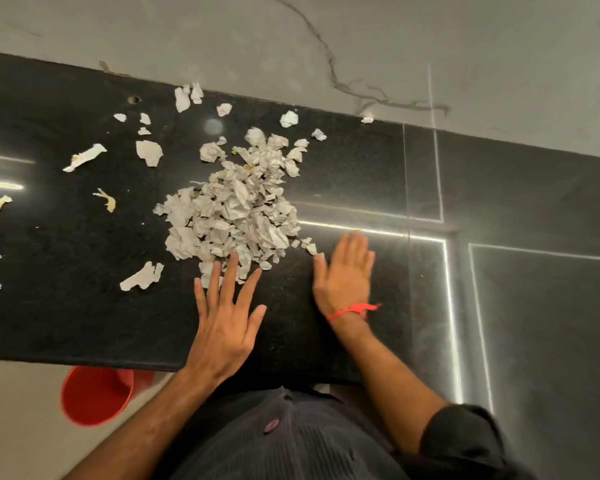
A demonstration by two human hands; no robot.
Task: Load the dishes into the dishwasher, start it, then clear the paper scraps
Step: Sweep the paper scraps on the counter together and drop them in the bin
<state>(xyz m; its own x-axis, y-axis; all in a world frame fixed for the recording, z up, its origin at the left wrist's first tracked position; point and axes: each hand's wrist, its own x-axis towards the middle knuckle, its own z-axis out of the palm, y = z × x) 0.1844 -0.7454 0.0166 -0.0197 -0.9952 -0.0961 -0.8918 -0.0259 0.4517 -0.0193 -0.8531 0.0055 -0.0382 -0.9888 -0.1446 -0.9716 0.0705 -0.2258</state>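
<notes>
Heap of torn paper scraps (232, 209) on the black granite countertop (66, 306), looser bits scattered beyond and left of the heap. Left hand (224, 317) flat at the heap's near edge, fingers spread and straight, tips touching the nearest scraps. Right hand (345, 271) open, fingers together, just right of the heap, blurred. Red bucket (96, 396) below the countertop's near edge

The person wears a dark ribbed button-front shirt (291, 441), its dark sleeve (465, 441) apparently rolled up, and a thin red thread wristband (352, 310).
</notes>
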